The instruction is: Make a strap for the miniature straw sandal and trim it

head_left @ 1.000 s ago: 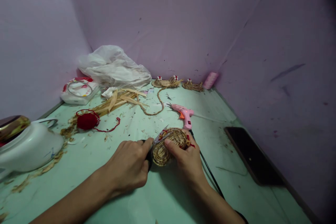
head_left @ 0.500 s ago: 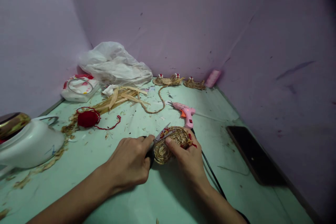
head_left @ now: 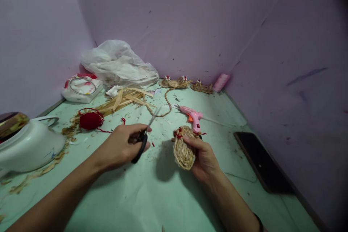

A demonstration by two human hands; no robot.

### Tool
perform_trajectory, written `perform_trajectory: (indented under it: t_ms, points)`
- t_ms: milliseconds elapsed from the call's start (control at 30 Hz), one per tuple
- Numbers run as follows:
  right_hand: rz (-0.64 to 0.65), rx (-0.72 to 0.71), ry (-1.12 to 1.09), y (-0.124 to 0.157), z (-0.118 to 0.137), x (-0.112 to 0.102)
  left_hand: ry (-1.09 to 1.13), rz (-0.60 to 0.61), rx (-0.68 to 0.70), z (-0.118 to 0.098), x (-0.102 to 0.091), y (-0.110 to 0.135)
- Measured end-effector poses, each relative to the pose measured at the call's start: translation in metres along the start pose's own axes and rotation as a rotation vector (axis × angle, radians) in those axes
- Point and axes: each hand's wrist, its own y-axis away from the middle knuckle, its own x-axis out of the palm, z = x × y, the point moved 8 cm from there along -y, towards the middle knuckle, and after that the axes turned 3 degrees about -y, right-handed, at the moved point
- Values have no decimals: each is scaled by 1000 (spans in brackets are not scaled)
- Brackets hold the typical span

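My left hand [head_left: 123,145] is closed round the black handles of a pair of scissors [head_left: 142,145], whose blades point up and away. My right hand [head_left: 204,154] grips a coiled, braided straw piece [head_left: 184,152], oval like a small sole, with the thumb on its face. Red yarn is tied at its upper left, and another red yarn end sticks out at its right. The piece is held above the table, apart from the scissors. A tiny red scrap [head_left: 153,144] lies between the hands. Beyond the right hand rests a pink glue gun [head_left: 192,114].
A red yarn ball [head_left: 90,120], dry straw strips [head_left: 122,100] and a white pot [head_left: 32,145] stand left. Behind are a plastic bag [head_left: 116,63], a tissue pack [head_left: 83,87] and woven straw pieces [head_left: 174,82]. A phone [head_left: 262,161] lies right.
The scissors have moved left, away from the straw piece, with my left hand. My right hand has turned the piece more upright. A small red scrap now shows on the table.
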Motion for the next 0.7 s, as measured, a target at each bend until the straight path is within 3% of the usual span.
perform_trajectory:
  t_ms: [133, 267, 433, 700]
  points:
    - [100, 107, -8, 2, -10, 8, 386, -108, -160, 14, -3, -4]
    - [170, 278, -5, 5, -23, 11, 530, -145, -121, 10, 4, -6]
    - [362, 456, -23, 11, -36, 22, 628, -41, -131, 7, 20, -7]
    - [555, 522, 100, 20, -53, 31, 816, 177, -325, 21, 60, -6]
